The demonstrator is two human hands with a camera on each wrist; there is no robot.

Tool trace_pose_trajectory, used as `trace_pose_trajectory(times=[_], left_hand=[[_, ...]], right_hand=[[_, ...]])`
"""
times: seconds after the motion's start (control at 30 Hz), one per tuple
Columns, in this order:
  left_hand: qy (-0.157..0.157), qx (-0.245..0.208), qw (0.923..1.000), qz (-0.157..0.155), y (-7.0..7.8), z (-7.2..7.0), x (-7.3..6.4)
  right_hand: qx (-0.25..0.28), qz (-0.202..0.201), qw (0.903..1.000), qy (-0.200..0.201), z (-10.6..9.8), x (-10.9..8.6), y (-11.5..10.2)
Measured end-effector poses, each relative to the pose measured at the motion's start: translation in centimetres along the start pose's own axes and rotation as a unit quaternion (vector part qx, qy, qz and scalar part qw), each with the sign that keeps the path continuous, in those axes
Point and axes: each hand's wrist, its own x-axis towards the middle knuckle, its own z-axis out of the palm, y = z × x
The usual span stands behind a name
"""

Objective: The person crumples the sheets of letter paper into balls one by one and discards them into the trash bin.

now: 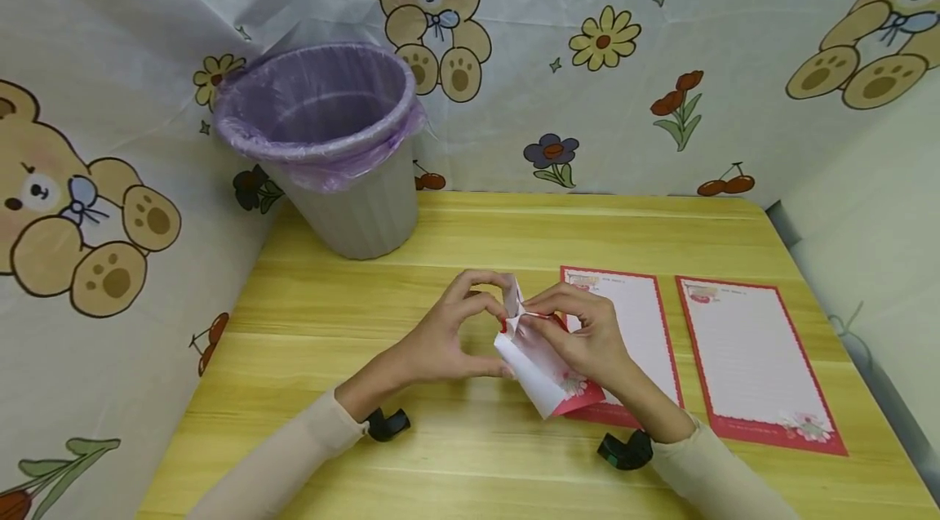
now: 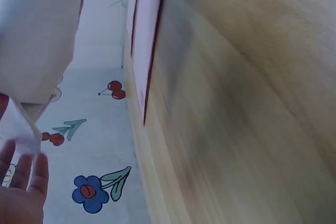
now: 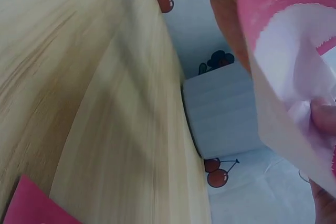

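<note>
A sheet of red-bordered letter paper [image 1: 534, 373], bent and creased, is held up between both hands over the middle of the table. My right hand [image 1: 591, 334] pinches it near its gathered middle, thumb against fingers. On the other side, my left hand [image 1: 439, 339] holds the sheet's upper edge with bent fingers, its thumb stretched out below. In the right wrist view the paper [image 3: 273, 72] curves inward around a fingertip. The left wrist view shows the pale back of the paper [image 2: 37, 45] above several fingers [image 2: 38, 179]; the contact there is partly hidden.
Two flat sheets of the same letter paper lie to the right: one [image 1: 631, 316] partly behind my right hand, another [image 1: 760, 357] farther right. A grey bin [image 1: 360, 214] with a purple liner stands at the table's back left. Bear-printed cloth [image 1: 514, 112] hangs behind.
</note>
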Motion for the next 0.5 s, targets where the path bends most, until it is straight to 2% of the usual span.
trace_pose_trajectory(times=[0.3, 0.5], left_hand=[[0.017, -0.003, 0.9997, -0.019, 0.12, 0.74, -0.07], [0.032, 0.003, 0.9995, 0.006, 0.14, 0.92, 0.30]], right_hand=[[-0.005, -0.014, 0.9999, 0.002, 0.16, -0.55, -0.08], [0.031, -0.027, 0.9991, 0.006, 0.12, -0.40, -0.45]])
